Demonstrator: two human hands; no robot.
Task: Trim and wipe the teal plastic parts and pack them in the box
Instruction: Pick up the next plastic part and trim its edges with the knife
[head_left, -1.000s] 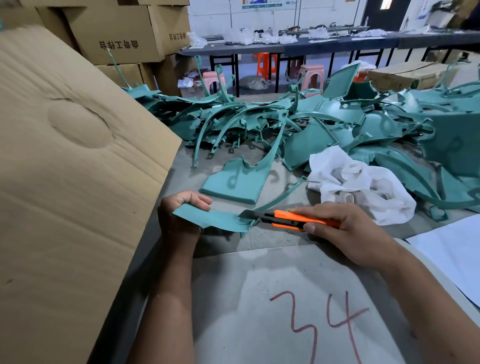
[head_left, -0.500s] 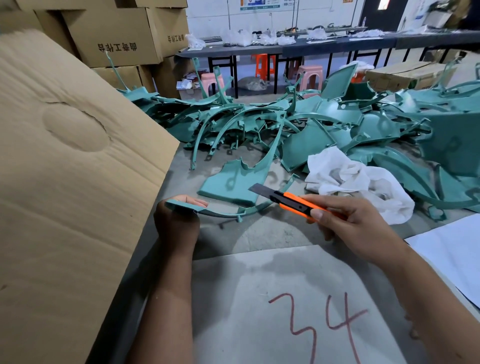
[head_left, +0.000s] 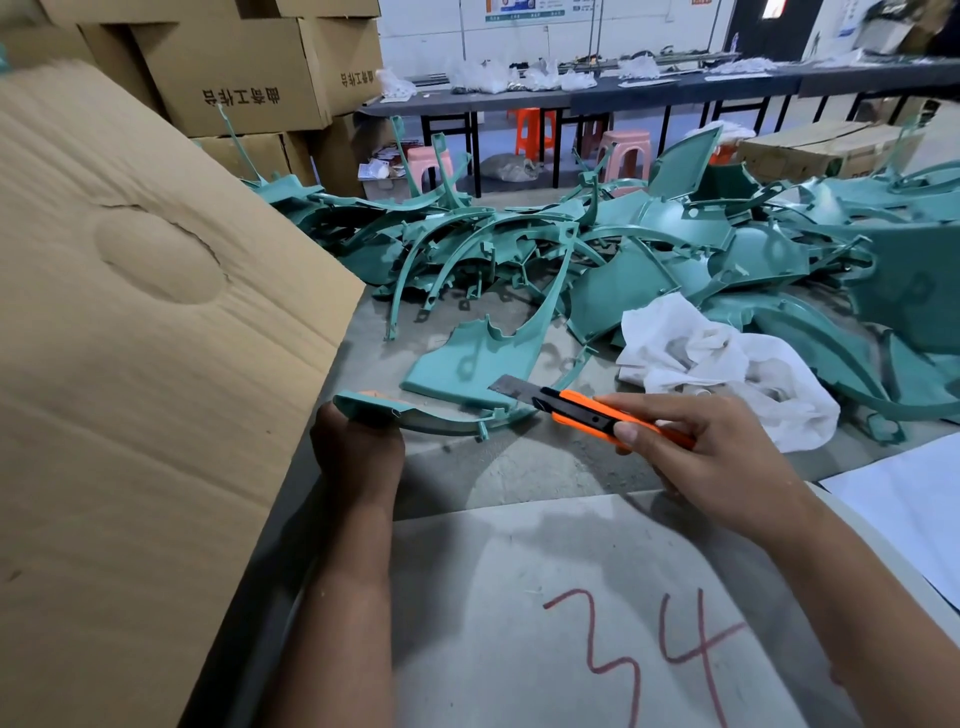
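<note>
Teal plastic fills the far half of the grey table (head_left: 467, 467); one curved teal part (head_left: 441, 415) is held apart from it, pinched at its left end by the left hand (head_left: 358, 447), whose fingers curl up under and round that end. Its long axis runs left to right, almost level, from the left hand towards the right hand (head_left: 691, 457); the free right end tapers to a thin rib just below the knife's blade. That right hand grips an orange utility knife (head_left: 597, 413), thumb along the handle, blade out and pointing left — tip just above the part's right end, whether touching it I cannot tell. The cut therefore seems to turn on this: the blade must come down and travel leftward along the edge, towards the holding hand, so the right hand is nearer the working end. Counts: one knife, one part in hand, one crumpled white cloth (head_left: 722, 364) right of the knife; the pile of teal parts (head_left: 649, 260) is too tangled to count — many. One open cardboard box flap (head_left: 145, 338) stands at the left, for packing.
</note>
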